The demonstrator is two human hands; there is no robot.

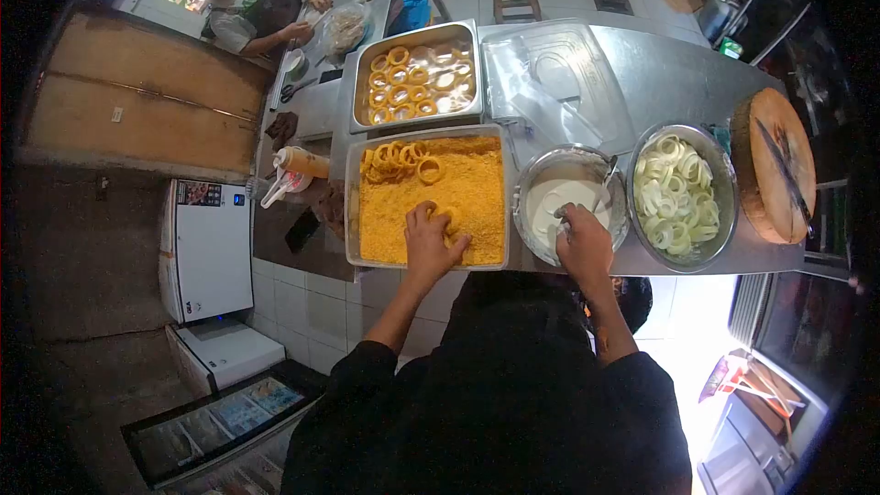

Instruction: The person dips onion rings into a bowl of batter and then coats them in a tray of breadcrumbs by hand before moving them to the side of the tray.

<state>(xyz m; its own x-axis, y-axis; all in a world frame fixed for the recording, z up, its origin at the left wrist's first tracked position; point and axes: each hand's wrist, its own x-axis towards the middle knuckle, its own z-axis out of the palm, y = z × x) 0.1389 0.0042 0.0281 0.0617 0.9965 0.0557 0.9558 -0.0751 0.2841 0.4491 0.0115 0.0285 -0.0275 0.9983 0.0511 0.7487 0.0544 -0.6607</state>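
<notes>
My left hand [434, 243] reaches into a plastic tub [352, 220] of orange-yellow breadcrumbs [394, 220]. Its fingers and thumb curve around a crumb-covered onion ring [452, 218]. Several coated rings [394, 155] stand or lie at the tub's far end. Over the near part of a metal bowl [525, 236] of pale batter [555, 192], my right hand [585, 243] has its fingers pinched together, batter on the tips. Whatever they hold is hard to make out. A metal spoon [605, 185] leans in that bowl. Sliced onion rings [676, 188] fill the metal bowl on the right.
Behind the tub stands a metal tray [472, 32] with coated rings. A clear lid [596, 60] lies beside it. A knife [781, 165] rests on a round wooden board [761, 192] at far right. Sauce bottles [302, 163] stand left. Another person [252, 9] works at back left.
</notes>
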